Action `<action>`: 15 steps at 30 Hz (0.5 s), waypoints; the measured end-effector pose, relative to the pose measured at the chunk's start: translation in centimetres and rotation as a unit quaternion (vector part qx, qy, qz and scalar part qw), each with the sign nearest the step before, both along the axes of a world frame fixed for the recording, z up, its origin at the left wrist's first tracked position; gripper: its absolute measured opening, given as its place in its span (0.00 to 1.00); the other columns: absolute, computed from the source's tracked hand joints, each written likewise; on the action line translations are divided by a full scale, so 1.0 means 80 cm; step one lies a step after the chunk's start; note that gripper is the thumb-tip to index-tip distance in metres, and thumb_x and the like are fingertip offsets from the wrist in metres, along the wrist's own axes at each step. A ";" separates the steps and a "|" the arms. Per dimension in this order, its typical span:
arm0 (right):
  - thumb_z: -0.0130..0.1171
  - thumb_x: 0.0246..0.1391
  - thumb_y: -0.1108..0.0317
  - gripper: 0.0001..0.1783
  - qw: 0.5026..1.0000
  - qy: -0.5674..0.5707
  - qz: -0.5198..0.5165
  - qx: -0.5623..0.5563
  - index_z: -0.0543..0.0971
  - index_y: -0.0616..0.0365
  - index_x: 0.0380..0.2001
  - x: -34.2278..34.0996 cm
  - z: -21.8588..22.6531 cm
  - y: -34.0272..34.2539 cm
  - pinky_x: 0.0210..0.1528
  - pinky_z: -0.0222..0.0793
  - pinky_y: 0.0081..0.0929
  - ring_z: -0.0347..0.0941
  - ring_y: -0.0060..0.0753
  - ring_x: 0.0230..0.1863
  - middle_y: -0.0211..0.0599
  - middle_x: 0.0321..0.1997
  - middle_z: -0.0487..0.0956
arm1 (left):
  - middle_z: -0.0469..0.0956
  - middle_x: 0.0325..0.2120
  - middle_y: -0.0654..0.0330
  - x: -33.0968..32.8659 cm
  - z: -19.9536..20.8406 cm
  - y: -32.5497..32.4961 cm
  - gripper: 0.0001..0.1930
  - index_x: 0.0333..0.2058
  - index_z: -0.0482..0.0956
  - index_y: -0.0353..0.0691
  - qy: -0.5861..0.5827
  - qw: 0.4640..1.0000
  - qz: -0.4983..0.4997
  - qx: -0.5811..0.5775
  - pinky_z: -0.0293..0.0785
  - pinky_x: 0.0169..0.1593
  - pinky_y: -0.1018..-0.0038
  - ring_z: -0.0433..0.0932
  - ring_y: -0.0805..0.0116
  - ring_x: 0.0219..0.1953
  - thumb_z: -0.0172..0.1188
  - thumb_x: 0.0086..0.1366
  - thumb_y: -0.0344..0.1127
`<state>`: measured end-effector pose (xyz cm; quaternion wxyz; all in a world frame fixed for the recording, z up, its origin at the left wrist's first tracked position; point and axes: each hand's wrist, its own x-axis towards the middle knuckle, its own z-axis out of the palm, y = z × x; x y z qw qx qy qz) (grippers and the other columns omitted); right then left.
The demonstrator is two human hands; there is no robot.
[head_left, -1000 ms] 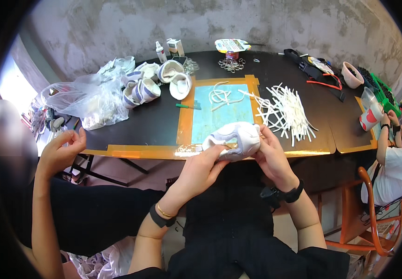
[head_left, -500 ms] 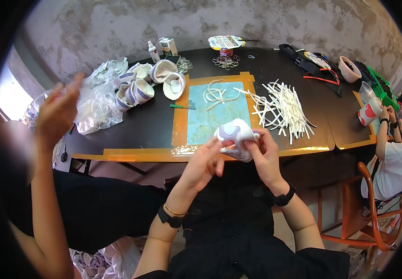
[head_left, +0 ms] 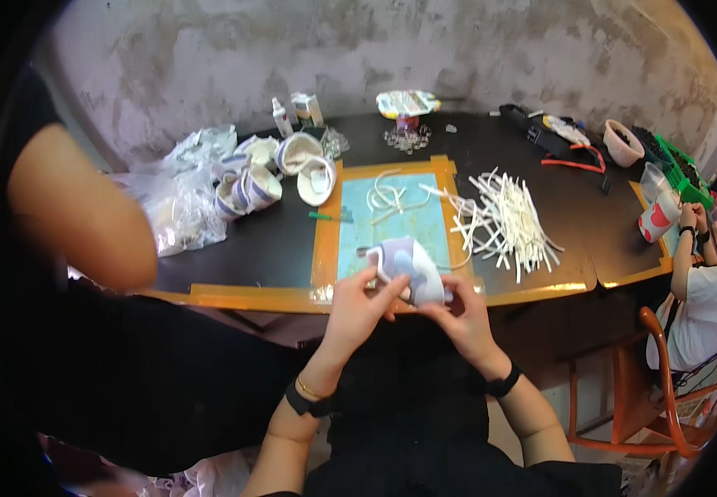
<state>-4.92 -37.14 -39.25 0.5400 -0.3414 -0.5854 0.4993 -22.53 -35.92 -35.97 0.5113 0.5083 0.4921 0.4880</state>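
Observation:
Just above the table's front edge, a small cup-shaped fabric piece (head_left: 408,267) in white and lavender is held between my two hands. My left hand (head_left: 363,304) pinches its left side with thumb and fingers. At its lower right, my right hand (head_left: 460,321) grips the rim, the fingers partly hidden behind it. Under and beyond the piece is a light blue mat (head_left: 357,244) bordered by orange tape. A loop of white cord (head_left: 389,197) lies on the mat. A green-handled tool (head_left: 319,215) rests at the mat's left edge.
Right of the mat lies a pile of white strips (head_left: 512,219). Similar striped fabric pieces (head_left: 251,189) and a plastic bag (head_left: 184,207) sit on the left. Metal rings (head_left: 408,138) lie at the back. Another person's arm (head_left: 85,207) is close on my left; a second person (head_left: 698,290) sits at right.
The fabric piece has been turned in my hands, and both hands have shifted their hold. The person on my left has moved, their arm now nearer. The whole view has tilted slightly upward.

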 end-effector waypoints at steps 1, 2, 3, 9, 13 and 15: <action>0.59 0.51 0.77 0.15 0.999 -0.032 -0.011 -0.010 0.71 0.62 0.43 0.001 0.002 0.003 0.39 0.69 0.18 0.73 0.21 0.43 0.34 0.40 0.76 | 0.74 0.18 0.62 -0.002 0.001 0.003 0.11 0.28 0.78 0.33 0.086 0.996 0.011 0.030 0.61 0.22 0.81 0.66 0.80 0.16 0.64 0.56 0.37; 0.59 0.51 0.77 0.13 0.998 -0.052 -0.016 -0.024 0.73 0.62 0.41 0.002 0.003 0.005 0.37 0.69 0.17 0.73 0.20 0.42 0.33 0.37 0.77 | 0.73 0.17 0.60 -0.004 -0.001 0.001 0.12 0.28 0.78 0.32 0.172 0.983 0.018 0.059 0.62 0.22 0.79 0.65 0.80 0.17 0.65 0.55 0.37; 0.58 0.51 0.78 0.10 0.994 -0.099 -0.049 -0.006 0.75 0.61 0.38 0.004 0.006 0.006 0.35 0.68 0.16 0.74 0.18 0.39 0.33 0.34 0.78 | 0.70 0.18 0.58 -0.009 0.000 0.006 0.11 0.29 0.78 0.33 0.291 0.945 0.019 0.148 0.61 0.23 0.76 0.62 0.79 0.18 0.66 0.54 0.36; 0.63 0.34 0.83 0.19 0.911 -0.239 -0.016 0.335 0.79 0.54 0.34 0.000 0.026 0.007 0.43 0.69 0.30 0.73 0.40 0.42 0.36 0.40 0.76 | 0.76 0.40 0.55 -0.030 -0.012 0.014 0.24 0.46 0.72 0.29 -0.216 0.965 -0.145 -0.029 0.70 0.48 0.74 0.74 0.68 0.43 0.49 0.66 0.48; 0.61 0.34 0.76 0.15 0.853 -0.270 -0.082 0.439 0.79 0.54 0.32 -0.005 0.033 -0.002 0.41 0.69 0.33 0.72 0.37 0.40 0.33 0.38 0.74 | 0.72 0.36 0.56 -0.012 -0.022 0.017 0.30 0.39 0.72 0.35 -0.559 0.797 -0.229 -0.019 0.68 0.51 0.68 0.72 0.67 0.41 0.37 0.67 0.60; 0.61 0.33 0.75 0.17 0.824 -0.283 -0.097 0.481 0.80 0.52 0.34 -0.006 0.037 -0.005 0.40 0.69 0.31 0.72 0.34 0.40 0.32 0.38 0.75 | 0.71 0.35 0.57 -0.004 -0.022 0.017 0.26 0.33 0.73 0.35 -0.656 0.727 -0.189 -0.071 0.69 0.51 0.68 0.71 0.67 0.40 0.40 0.68 0.56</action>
